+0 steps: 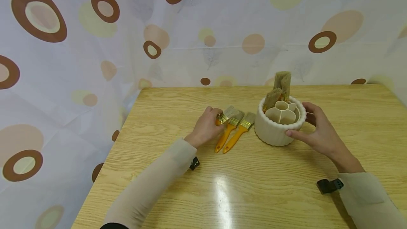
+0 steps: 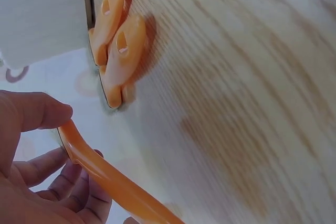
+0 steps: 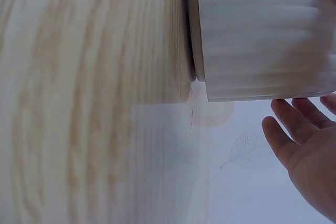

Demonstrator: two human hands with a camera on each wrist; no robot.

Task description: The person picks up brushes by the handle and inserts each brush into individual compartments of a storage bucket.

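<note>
Pinching a brush (image 2: 115,181) left of the holder (image 1: 273,133), the left hand (image 1: 206,125) could drop it if that fingertip hold slackens, while the right hand (image 1: 319,133), thumb and fingers spread, grips the holder's right side.

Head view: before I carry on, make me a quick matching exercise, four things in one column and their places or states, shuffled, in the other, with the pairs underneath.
Things
1. White ribbed round holder with a divided insert
2. Two loose flat paintbrushes with orange handles
3. Bare left hand
4. Bare right hand

Places or states
A. Thumb and fingers against the holder's wall
B. Has upright brushes in it, bristles at the top
C. Lying side by side on the wood-grain table
D. Pinches an orange-handled brush

Pairs: 1-B, 2-C, 3-D, 4-A
</note>
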